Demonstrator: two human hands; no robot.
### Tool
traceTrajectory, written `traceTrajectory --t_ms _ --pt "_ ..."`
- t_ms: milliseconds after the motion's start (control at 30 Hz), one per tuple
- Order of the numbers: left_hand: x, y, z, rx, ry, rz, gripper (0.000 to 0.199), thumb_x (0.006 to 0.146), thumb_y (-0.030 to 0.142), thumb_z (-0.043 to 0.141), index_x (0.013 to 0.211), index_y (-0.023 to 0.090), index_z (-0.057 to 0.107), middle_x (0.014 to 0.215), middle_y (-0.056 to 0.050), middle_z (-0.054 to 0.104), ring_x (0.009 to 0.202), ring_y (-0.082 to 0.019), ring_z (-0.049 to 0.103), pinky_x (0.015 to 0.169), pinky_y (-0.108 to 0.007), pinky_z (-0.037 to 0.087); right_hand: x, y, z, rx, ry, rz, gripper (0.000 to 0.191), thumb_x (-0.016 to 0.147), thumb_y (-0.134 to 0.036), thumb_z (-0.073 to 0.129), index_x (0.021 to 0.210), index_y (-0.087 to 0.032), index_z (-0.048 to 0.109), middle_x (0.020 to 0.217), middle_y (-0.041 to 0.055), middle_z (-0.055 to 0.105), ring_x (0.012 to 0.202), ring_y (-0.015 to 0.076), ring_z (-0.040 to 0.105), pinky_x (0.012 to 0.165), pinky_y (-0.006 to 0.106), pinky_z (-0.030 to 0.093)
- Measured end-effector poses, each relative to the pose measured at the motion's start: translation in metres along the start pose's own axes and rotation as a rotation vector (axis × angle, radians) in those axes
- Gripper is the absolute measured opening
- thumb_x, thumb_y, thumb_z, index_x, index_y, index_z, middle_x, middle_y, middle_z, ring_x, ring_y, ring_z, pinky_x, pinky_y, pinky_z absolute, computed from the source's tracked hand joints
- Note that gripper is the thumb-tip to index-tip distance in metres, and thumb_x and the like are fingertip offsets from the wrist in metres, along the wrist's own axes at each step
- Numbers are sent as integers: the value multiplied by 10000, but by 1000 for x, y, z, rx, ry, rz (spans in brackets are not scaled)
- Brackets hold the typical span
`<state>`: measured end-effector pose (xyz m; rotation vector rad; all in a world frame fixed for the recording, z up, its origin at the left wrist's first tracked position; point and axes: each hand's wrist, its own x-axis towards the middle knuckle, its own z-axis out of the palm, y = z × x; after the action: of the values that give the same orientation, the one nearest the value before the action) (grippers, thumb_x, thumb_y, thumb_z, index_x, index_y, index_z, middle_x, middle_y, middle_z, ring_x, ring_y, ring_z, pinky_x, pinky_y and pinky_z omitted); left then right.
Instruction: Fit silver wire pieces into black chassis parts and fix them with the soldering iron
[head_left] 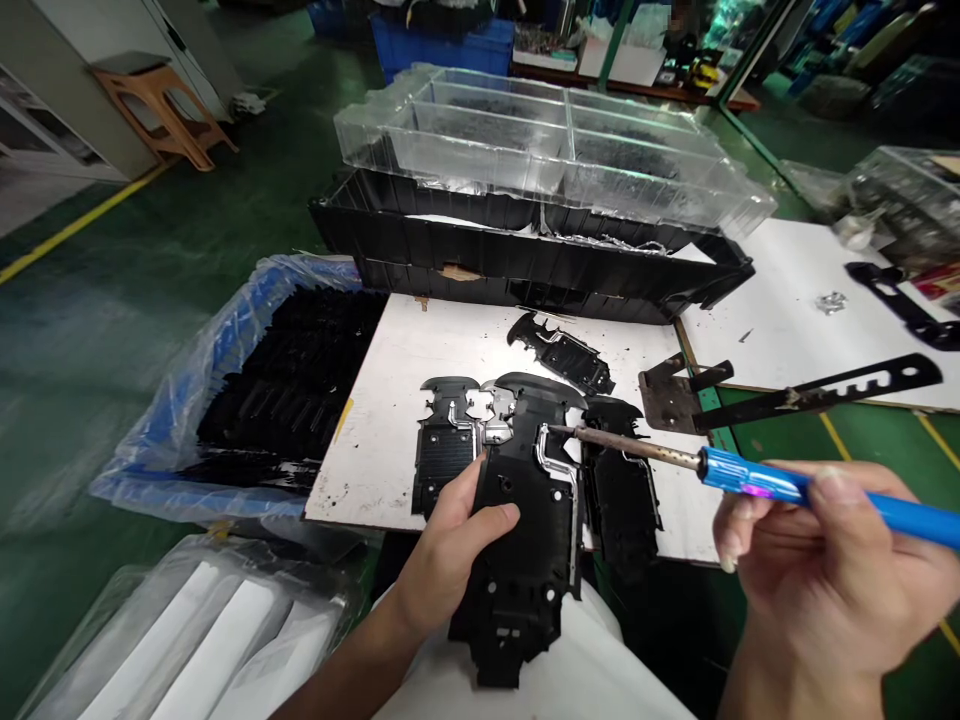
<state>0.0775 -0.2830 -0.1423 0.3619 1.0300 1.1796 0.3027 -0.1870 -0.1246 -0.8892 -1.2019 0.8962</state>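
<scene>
My left hand (454, 545) grips a flat black plastic chassis plate (525, 500) by its left edge, thumb on top, and holds it tilted over my lap. A bent silver strip (555, 464) runs along the plate's right side. In my right hand (832, 560) is a blue-handled soldering iron (757, 478); its tip meets or hovers just over the strip's upper end, I cannot tell which. Similar black plates lie on the white tabletop: one to the left (448, 450), another to the right (622, 480), and a smaller-looking one (562, 355) behind.
A metal iron stand (675, 395) sits at the table's right edge. Behind are a black divided tray (525, 250) and a clear plastic tray (487, 140) stacked on it. A plastic-lined blue crate (180, 400) full of black parts stands left. Wrapped white pieces (217, 630) lie lower left.
</scene>
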Motion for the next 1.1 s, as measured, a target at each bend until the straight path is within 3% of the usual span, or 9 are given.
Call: traceTrajectory --t_ms 433,667,833,1100 --pt "0 1 -5 -3 -20 33 283 900 260 670 1180 229 698 875 -22 711 814 -185 671 746 -274 543 3 -3 6 -13 10 -27 133 767 -240 721 735 -111 720 507 38 619 279 212 502 218 312 375" --pt "3 -6 -11 -23 93 115 304 914 284 676 1215 241 680 910 -16 737 771 -170 689 759 -269 547 -4 -13 8 -71 94 29 173 731 -298 768 687 -143 705 505 15 610 276 202 496 212 317 367" --pt "2 -3 -9 -61 123 175 218 895 275 692 1103 212 699 914 -23 743 771 -173 699 807 -288 558 -10 -16 9 -73 145 77 151 702 -294 786 690 -176 693 513 6 616 274 204 494 192 315 349" --pt "2 1 -8 -32 138 201 235 911 270 670 1141 229 685 946 -20 749 797 -176 711 841 -299 560 -12 -19 10 -101 146 90 176 680 -297 790 633 -180 668 514 8 622 258 198 478 185 326 342"
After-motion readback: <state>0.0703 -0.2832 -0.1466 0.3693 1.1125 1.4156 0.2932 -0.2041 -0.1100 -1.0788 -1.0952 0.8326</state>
